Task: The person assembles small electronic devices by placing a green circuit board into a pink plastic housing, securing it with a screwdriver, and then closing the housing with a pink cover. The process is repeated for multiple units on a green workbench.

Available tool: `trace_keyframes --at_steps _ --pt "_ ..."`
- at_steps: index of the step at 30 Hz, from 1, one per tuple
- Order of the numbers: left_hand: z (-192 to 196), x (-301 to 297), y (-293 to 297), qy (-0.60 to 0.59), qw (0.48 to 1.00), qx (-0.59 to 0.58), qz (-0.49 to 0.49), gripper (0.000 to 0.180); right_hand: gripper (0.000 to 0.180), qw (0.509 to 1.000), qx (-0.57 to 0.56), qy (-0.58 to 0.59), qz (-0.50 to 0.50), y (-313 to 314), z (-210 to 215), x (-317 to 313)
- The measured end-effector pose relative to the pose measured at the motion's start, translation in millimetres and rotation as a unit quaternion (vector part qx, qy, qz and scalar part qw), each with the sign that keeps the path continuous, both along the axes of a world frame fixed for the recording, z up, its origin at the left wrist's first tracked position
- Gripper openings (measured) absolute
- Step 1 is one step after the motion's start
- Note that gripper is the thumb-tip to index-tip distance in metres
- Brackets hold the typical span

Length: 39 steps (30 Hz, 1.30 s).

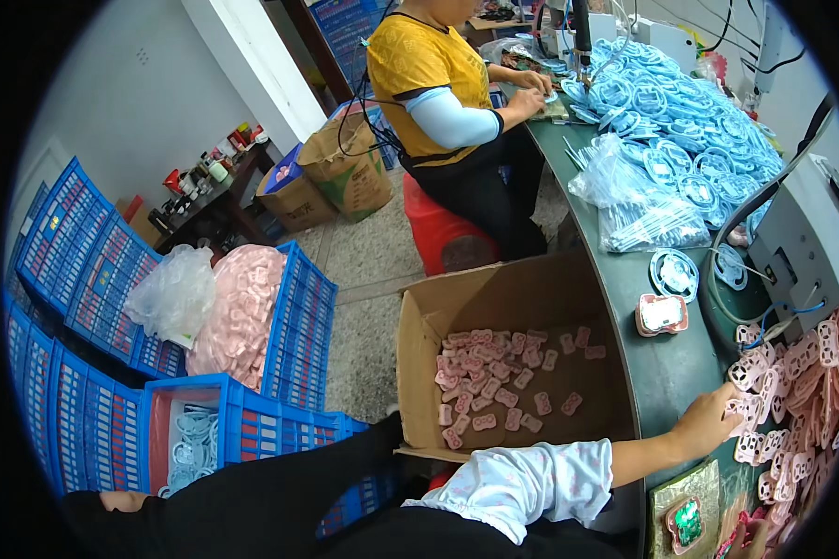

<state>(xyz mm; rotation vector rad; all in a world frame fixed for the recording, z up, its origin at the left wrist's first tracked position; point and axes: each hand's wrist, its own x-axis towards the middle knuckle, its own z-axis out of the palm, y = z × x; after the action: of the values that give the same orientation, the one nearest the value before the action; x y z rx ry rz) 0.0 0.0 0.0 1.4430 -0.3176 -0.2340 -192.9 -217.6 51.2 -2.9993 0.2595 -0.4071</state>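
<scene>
My left hand point(708, 424) reaches over the right side of the table to the near edge of a heap of pink plastic pieces point(802, 401) with cut-out holes. Its fingers close at a pink piece point(739, 410) on that edge; the fingertips are partly covered. My right hand point(751, 540) shows only in part at the lower right rim, fingers curled beside a small pinkish-red thing too unclear to name. Between my hands and the table's front edge, a pink frame with a shiny green inset point(688, 524) lies on a gold-coloured plate point(708, 486).
An open cardboard box point(569, 410) with pink pieces stands against the table. Blue crates point(298, 321) are at left. A grey machine point(802, 247) borders the heap. Farther along, a person in yellow point(447, 84) works beside piled light-blue rings point(671, 102). A pink-edged stack point(662, 315) sits nearer.
</scene>
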Motion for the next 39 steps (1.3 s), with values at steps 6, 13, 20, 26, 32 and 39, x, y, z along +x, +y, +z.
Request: trace_keyframes --at_steps 6,13,20,26,32,39 --pt "6.4 -10.9 -4.0 -0.023 0.999 0.002 -0.041 0.024 0.016 0.999 -0.029 -0.032 0.032 -6.3 2.1 -6.9" --pt "9.9 -21.7 0.6 0.014 0.996 -0.003 -0.084 0.027 0.015 0.994 -0.089 -0.051 -0.021 -3.5 -1.5 -22.5" --pt "12.2 -17.1 12.8 0.085 0.980 -0.044 -0.177 0.027 0.006 0.983 0.108 -0.101 -0.108 -24.6 -30.7 -54.3" --pt "19.0 -20.4 24.7 0.237 0.925 -0.141 -0.262 0.036 0.010 0.927 0.283 -0.170 -0.177 7.6 8.4 -43.0" --pt "54.9 -38.2 20.8 0.293 0.891 -0.137 -0.319 0.043 0.006 0.744 0.619 -0.194 -0.157 51.7 36.0 -30.7" --pt "57.3 -57.3 23.1 0.320 0.873 -0.174 -0.325 0.050 0.011 0.704 0.690 -0.140 -0.095 90.6 47.5 9.1"
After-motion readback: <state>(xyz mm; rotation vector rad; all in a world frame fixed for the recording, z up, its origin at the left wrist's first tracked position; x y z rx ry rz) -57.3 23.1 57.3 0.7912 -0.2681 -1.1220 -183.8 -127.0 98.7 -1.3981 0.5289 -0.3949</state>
